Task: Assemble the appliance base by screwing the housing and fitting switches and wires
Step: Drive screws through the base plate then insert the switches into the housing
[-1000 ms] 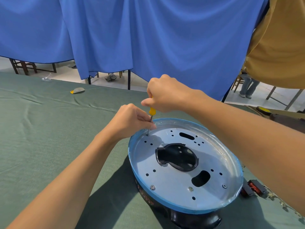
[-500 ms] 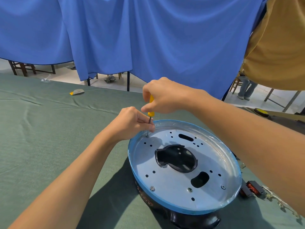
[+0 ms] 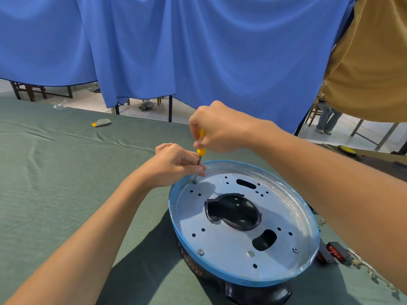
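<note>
The screwdriver [image 3: 200, 151] stands nearly upright, tip down on the housing [image 3: 220, 247]. The right hand [image 3: 217, 128] has its grip clamped round the handle, and the left hand [image 3: 174, 166] pinches the shaft.

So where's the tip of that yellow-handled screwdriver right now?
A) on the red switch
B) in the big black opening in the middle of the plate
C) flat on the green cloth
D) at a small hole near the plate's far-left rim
D: the screwdriver, gripped by the right hand and pinched at its shaft by the left hand, stands with its tip at a hole by the metal plate's far-left rim.
</note>
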### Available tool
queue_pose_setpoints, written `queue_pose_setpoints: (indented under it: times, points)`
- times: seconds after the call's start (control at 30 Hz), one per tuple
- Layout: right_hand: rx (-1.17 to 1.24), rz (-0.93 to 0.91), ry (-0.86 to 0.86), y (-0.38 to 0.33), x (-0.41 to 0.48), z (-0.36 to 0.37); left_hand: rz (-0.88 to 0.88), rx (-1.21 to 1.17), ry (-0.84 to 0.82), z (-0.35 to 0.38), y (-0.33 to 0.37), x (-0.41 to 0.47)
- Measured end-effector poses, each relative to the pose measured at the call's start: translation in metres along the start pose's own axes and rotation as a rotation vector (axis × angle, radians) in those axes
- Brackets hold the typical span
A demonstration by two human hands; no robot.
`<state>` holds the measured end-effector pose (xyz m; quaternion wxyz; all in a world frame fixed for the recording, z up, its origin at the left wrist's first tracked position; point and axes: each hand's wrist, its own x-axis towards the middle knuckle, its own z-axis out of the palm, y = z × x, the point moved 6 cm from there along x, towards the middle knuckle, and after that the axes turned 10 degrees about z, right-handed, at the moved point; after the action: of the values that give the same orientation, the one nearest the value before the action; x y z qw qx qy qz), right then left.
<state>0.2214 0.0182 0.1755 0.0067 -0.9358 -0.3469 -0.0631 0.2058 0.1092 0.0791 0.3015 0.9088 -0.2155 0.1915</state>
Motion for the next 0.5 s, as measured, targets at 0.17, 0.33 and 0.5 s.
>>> queue_pose_setpoints:
  times: [0.17, 0.33, 0.5]
  points:
    - [-0.02, 0.104, 0.078, 0.003, 0.002, 0.003, -0.053, 0.009, 0.176, -0.006, -0.001, 0.001]
    - [-0.042, -0.088, -0.012, -0.012, -0.003, -0.001, -0.046, -0.104, 0.021, -0.003, 0.0, -0.001]
    - [-0.079, 0.045, 0.121, -0.004, 0.002, 0.002, -0.077, -0.136, 0.088, 0.0, 0.003, -0.001]
